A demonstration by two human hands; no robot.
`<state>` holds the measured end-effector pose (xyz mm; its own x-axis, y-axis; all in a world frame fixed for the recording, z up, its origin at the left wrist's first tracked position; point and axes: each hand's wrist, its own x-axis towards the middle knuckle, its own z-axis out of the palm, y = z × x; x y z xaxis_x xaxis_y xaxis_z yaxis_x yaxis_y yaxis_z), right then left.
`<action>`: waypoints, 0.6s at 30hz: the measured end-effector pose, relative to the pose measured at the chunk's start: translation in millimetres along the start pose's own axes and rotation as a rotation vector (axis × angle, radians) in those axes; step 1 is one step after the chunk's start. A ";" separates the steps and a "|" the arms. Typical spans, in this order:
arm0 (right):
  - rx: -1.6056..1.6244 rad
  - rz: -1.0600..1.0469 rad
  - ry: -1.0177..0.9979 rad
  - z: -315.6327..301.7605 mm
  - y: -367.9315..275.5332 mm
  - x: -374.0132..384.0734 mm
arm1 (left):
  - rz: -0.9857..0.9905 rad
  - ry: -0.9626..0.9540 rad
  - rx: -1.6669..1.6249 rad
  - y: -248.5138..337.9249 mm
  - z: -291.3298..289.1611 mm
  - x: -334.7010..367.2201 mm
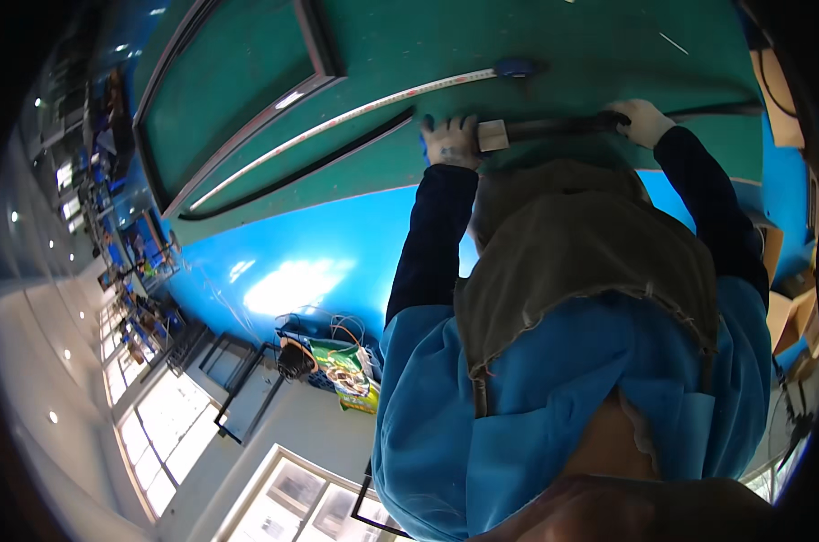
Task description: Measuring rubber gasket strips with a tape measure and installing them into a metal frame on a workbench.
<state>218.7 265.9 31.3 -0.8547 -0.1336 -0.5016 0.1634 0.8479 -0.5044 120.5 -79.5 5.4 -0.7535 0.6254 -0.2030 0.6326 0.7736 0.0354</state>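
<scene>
A dark straight bar [558, 127] lies across the green tabletop in front of my torso, with a pale rectangular piece [493, 135] around or on its left part. My left hand [452, 143], in a white glove with blue showing at its edge, is closed at the bar's left end, right beside the pale piece; its palm side is hidden. Farther right, my right hand [643, 124], gloved too, has its fingers wrapped round the bar. A dark strip [721, 109] extends beyond that hand toward the right table edge.
A blue tape measure [515, 68] lies beyond the bar, its blade [364, 110] pulled far left. Nearby are a thin curved black strip [310, 169] and a dark rectangular frame [247, 131]. Cardboard boxes [782, 99] stand at right; a green bag [351, 375] sits below the blue table side.
</scene>
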 end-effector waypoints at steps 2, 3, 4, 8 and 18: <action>0.012 -0.064 0.012 13.7 0.7 7.7 | 0.012 0.010 -0.013 2.2 4.7 4.3; 0.027 -0.112 0.025 15.1 -6.9 14.6 | 0.038 0.017 -0.032 1.3 5.7 5.0; 0.072 -0.156 -0.010 17.3 -16.2 22.2 | 0.006 0.022 -0.017 0.3 6.8 4.3; 0.068 -0.223 -0.036 32.7 -56.2 49.9 | 0.001 -0.031 0.008 3.5 4.8 8.8; 0.027 -0.372 0.171 79.7 -70.0 89.1 | -0.005 -0.013 -0.038 -37.6 -4.8 -8.6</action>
<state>170.4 153.7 -34.2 -0.9270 -0.3399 -0.1588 -0.1616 0.7437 -0.6487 102.3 -113.6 10.5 -0.7541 0.6202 -0.2159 0.6214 0.7803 0.0712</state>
